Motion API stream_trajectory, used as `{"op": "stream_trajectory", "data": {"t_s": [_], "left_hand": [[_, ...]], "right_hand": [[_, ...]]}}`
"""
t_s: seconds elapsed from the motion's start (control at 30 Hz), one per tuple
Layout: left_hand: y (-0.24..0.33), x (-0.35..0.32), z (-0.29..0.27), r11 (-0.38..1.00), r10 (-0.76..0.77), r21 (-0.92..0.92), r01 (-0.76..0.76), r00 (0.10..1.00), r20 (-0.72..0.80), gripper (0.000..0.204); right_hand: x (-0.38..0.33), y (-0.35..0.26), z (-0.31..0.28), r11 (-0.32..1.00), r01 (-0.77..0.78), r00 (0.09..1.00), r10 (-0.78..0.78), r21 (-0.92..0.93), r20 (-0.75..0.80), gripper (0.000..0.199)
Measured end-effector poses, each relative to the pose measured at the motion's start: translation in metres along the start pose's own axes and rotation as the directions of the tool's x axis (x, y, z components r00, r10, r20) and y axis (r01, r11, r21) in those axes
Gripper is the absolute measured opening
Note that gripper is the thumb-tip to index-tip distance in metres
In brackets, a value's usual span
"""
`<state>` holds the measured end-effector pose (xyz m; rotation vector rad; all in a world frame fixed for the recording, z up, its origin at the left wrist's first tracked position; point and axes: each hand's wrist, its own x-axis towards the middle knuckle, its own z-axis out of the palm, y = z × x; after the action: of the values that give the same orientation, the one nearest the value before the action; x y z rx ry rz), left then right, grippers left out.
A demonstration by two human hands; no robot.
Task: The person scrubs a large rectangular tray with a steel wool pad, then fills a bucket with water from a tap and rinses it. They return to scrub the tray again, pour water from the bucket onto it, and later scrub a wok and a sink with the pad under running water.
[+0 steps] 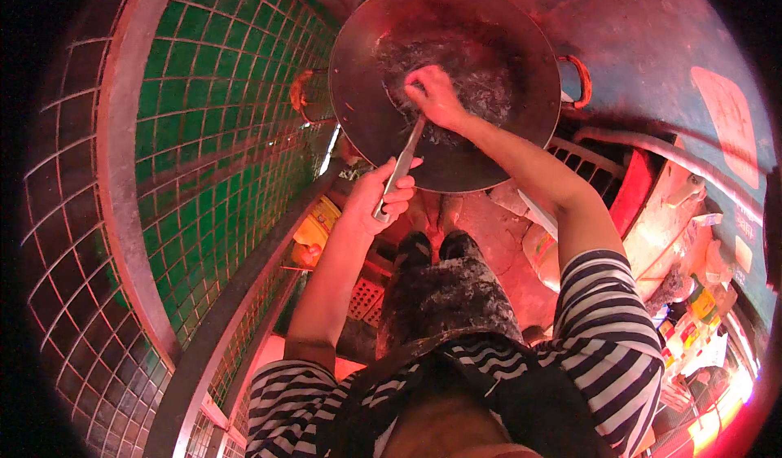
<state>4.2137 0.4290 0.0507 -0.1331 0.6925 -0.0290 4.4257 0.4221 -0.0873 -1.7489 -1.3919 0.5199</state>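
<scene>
A large dark wok [358, 75] with a loop handle at each side stands in front of me, and shiny rippled liquid [481, 67] lies in its middle. My left hand [375, 196] is closed around the handle of a long metal utensil [405, 158] at the wok's near edge. That utensil slants up and away over the wok, and its far end is hidden at my right hand. Over the liquid, my right hand [434, 96] is closed, its fingers curled at the utensil's far end. What else they may hold cannot be made out.
Wire mesh [195, 124] with green behind it runs along the left. A yellow container [318, 222] sits low beside it. At right are a metal rack [586, 158], a curved pipe [676, 149] and a cluttered surface with packages [700, 303]. Reddish light covers everything.
</scene>
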Motion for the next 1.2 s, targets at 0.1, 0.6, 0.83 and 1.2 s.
{"op": "stream_trajectory", "data": {"t_s": [0.1, 0.6, 0.83, 1.2], "left_hand": [[0.001, -0.004, 0.005, 0.999, -0.002, -0.048, 0.003, 1.0, 0.025, 0.037], [0.016, -0.036, 0.001, -0.35, 0.723, 0.931, 0.103, 0.662, 0.198, 0.043], [0.009, -0.034, 0.048, -0.573, 0.643, 0.722, 0.389, 0.759, 0.101, 0.041], [-0.002, -0.027, 0.046, -0.548, 0.668, 0.7, 0.458, 0.744, 0.036, 0.044]], "right_hand": [[0.034, 0.022, -0.041, 0.946, 0.108, 0.993, -0.085, -0.304, 0.087, 0.021], [0.003, 0.042, -0.085, 0.837, -0.13, 0.974, 0.207, -0.531, 0.088, 0.026], [0.012, -0.052, -0.054, 0.921, -0.335, 0.931, 0.292, 0.2, 0.219, 0.021], [0.004, -0.01, -0.066, 0.831, -0.185, 0.96, 0.267, -0.524, 0.084, 0.026]]}}
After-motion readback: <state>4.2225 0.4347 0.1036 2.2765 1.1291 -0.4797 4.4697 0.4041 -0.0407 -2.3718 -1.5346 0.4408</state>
